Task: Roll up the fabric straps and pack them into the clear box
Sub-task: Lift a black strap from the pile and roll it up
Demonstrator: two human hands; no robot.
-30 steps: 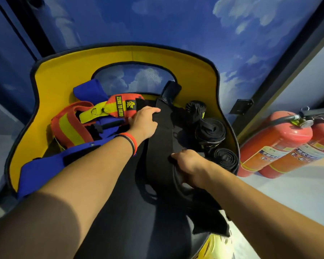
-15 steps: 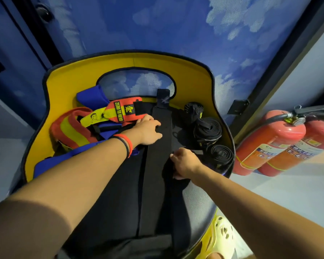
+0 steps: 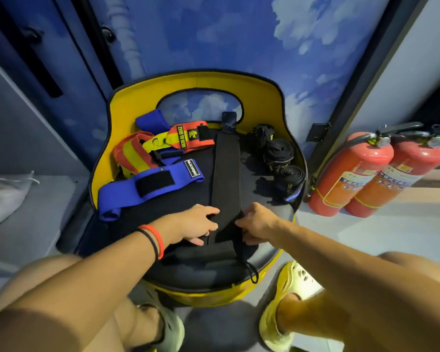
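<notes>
On the black seat of the yellow chair (image 3: 262, 102), a long black strap (image 3: 226, 168) lies flat and straight, from the chair back down to the near edge. I think it is laid out like this so it has no folds and can be rolled up tight from one end. Both hands are at that near end. The left hand (image 3: 196, 224) grips the strap's left edge, with fingers curled and some tucked under the cloth. The right hand (image 3: 258, 222) grips the right edge, and its fingers are curled too. The end of the strap looks bent up a little between them, so I guess the first turn of the roll is about to start. Two hands on the two edges should keep the roll even, so it does not go crooked. Three rolled black straps (image 3: 278, 152) sit in a row on the right side of the seat, out of the way. They look done and ready to pack. On the left side lie a blue strap (image 3: 127, 196) and a red and yellow strap (image 3: 188, 135), loose and not rolled yet, in a small heap. The clear box does not show anywhere, so I cannot tell where it is. Two red fire extinguishers (image 3: 351, 174) stand on the floor to the right of the chair.
</notes>
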